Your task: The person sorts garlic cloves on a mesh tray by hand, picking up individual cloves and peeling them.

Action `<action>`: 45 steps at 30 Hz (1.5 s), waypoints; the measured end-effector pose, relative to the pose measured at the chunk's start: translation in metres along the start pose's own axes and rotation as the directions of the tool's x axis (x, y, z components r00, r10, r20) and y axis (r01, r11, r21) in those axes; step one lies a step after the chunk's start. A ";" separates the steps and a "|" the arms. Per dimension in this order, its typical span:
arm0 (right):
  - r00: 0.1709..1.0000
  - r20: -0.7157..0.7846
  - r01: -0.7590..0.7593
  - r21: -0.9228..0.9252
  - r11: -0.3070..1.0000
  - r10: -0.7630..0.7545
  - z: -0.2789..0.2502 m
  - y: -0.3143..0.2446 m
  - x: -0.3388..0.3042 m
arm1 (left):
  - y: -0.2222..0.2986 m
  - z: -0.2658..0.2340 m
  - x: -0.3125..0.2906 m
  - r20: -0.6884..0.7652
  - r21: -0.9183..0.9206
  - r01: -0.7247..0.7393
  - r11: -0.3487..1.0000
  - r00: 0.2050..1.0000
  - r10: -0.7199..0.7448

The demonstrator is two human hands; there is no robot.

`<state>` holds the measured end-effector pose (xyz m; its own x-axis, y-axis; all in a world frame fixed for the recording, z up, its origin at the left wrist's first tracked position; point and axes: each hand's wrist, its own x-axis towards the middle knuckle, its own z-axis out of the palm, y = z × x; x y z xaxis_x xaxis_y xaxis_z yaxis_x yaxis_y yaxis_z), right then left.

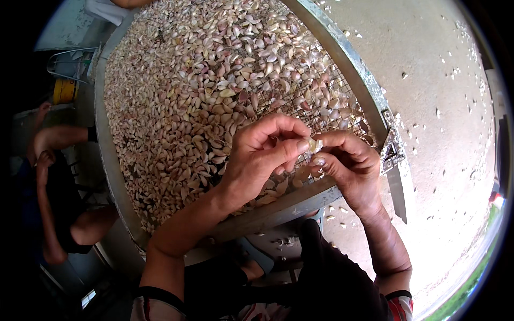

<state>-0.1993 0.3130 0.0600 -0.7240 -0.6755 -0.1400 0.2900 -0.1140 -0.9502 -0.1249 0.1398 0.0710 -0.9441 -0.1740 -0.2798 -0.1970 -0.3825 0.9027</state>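
Between my two hands is a garlic clove (315, 145), pale with a bit of whitish skin on it. My left hand (270, 147) pinches it from the left with thumb and forefinger. From the right, my right hand (348, 163) closes thumb and forefinger on the same clove. Both hands are over the near right corner of a large mesh tray with a grey metal frame (356, 59). Loose garlic cloves (182, 117), cream to purplish, cover most of the wire mesh (342, 80). Fingers partly hide the held clove.
A metal bracket (393, 150) with a leg juts out at the tray's right corner. Bits of garlic skin lie on the concrete floor (428, 107) to the right. Another person (64, 203) sits at the left, near a yellow container (65, 91). Someone's pale-clothed limb (106, 9) shows beyond the far left edge.
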 end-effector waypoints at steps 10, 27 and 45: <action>0.975 0.005 0.192 -0.533 0.824 -0.223 0.006 -0.003 -0.002 | 0.017 0.010 -0.010 0.023 -0.315 0.126 0.941 0.992 -0.125; 0.994 -0.032 0.094 -0.193 0.977 -0.102 0.023 0.000 -0.001 | 0.005 0.004 -0.032 -0.004 0.112 -0.087 0.990 0.996 0.088; 0.962 0.154 0.268 -0.682 0.681 -0.224 0.031 -0.012 -0.006 | -0.002 0.005 -0.035 -0.074 0.367 -0.119 0.922 0.985 0.156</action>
<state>-0.1796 0.2959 0.0812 -0.6654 -0.7366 0.1213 -0.4231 0.2383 -0.8742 -0.0932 0.1515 0.0806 -0.9413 -0.2980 -0.1588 -0.1667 0.0013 0.9860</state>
